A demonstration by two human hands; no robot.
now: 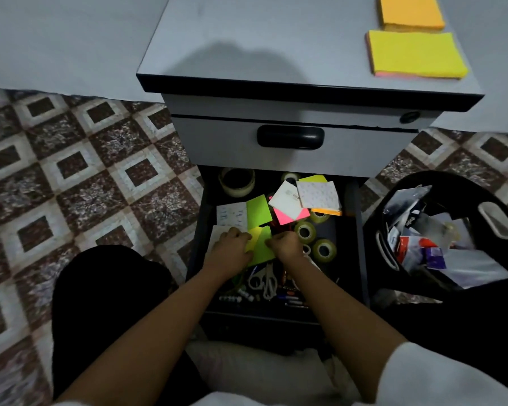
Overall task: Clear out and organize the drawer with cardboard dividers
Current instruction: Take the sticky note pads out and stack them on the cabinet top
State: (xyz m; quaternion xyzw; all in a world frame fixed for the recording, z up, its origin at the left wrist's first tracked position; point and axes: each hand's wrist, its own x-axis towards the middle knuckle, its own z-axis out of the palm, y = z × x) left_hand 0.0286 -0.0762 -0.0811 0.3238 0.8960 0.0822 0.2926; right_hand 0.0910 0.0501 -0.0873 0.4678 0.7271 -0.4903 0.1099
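The lower drawer (353, 230) of a grey cabinet stands pulled out, full of loose stationery. Both my hands are inside it. My left hand (231, 248) and my right hand (285, 244) have curled fingers on the two sides of a green and yellow sticky-note pad (261, 245). Another green pad (258, 211), a pink pad (288, 215), white paper squares (318, 194), a wide tape roll (237, 181), several small tape rolls (305, 231), scissors (265, 280) and pens (291, 300) lie around them. No cardboard dividers are in view.
On the cabinet top (261, 39) lie a yellow pad stack (416, 54) and an orange stack (410, 11). The upper drawer (294, 142) is closed. A black bin (452, 238) full of wrappers stands to the right. My knee (106, 294) is left of the drawer on the patterned floor.
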